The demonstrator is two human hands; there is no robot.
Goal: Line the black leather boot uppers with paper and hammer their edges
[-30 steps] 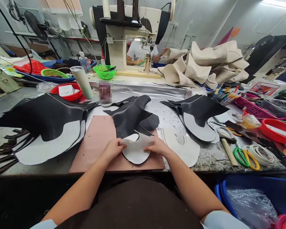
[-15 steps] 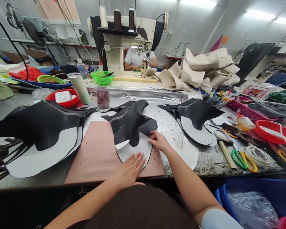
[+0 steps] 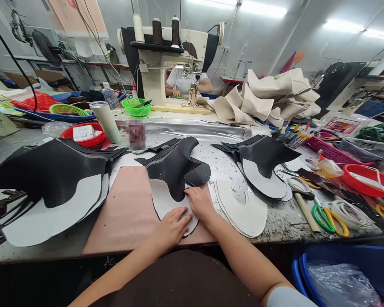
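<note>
In front of me lies a black leather shoe-upper piece (image 3: 171, 164), with a white U-shaped lining piece (image 3: 161, 196) along its lower edge. My left hand (image 3: 173, 224) rests on the lower part of the lining with its fingers stretched out. The fingers of my right hand (image 3: 201, 204) are bent and held close together, their tips on the lining where it borders the black leather; its thumb is hidden. Under the work is a pink sheet (image 3: 121, 213). Loose white lining pieces (image 3: 240, 213) lie just right of my right hand.
Stacks of black-and-white uppers lie left (image 3: 67, 170) and right (image 3: 262, 157). Scissors (image 3: 329, 219), tape rolls and a red tray (image 3: 368, 181) crowd the right side. A sewing machine (image 3: 166, 64) stands behind, with a person beyond it. Beige pieces (image 3: 269, 96) are heaped at back right.
My right hand has moved left and down, from the lining's right edge onto its border with the leather. The lining's raised left corner now lies flat. My left hand has shifted slightly left and down.
</note>
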